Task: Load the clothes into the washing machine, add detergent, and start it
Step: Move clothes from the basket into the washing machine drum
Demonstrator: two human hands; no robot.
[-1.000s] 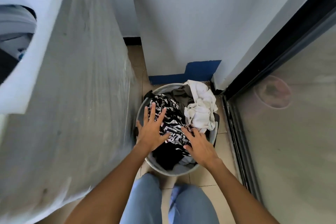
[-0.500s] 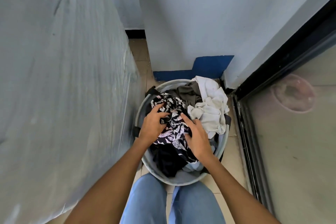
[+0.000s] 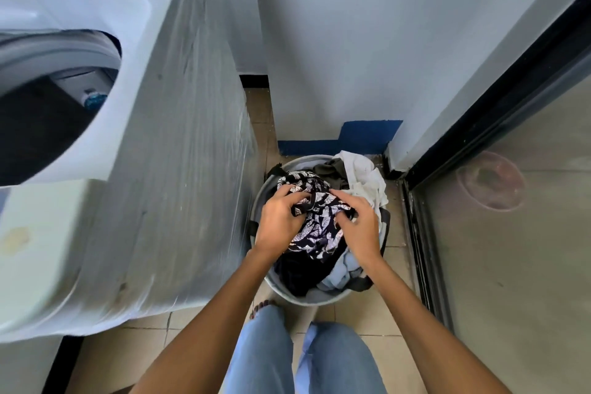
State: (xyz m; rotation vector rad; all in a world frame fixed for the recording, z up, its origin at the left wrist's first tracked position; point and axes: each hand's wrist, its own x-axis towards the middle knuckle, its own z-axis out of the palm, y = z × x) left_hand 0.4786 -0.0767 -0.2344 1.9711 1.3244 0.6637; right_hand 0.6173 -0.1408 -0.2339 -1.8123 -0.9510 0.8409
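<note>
I see both hands down in the round grey laundry basket (image 3: 267,189), which stands on the tiled floor (image 3: 387,323) in a narrow gap. The left hand (image 3: 277,222) and the right hand (image 3: 363,229) each have their fingers curled into the black-and-white patterned garment (image 3: 315,229), bunching it between them on top of the pile. Around it in the basket lie a white cloth (image 3: 364,176) draped over the far rim, an olive-dark piece (image 3: 332,169) beside it, and a light blue garment (image 3: 343,272) at the near side.

The gap is tight. The washing machine (image 3: 166,169), its side wrapped in plastic film, stands just beside the basket on the left, and its open top shows the dark drum (image 3: 38,125). A white wall (image 3: 351,41) with a blue painted patch (image 3: 364,137) at its foot closes the far end. On the right runs a glass sliding door (image 3: 511,281) in a black frame (image 3: 518,70). My view also catches the person's jeans (image 3: 323,361) just short of the basket.

A second ago both hands lay flat on the patterned garment with fingers spread; half a second ago they were beginning to close. Now they grip it fully, and the cloth sits gathered higher. The machine's open top, out of sight half a second ago, is back in view.
</note>
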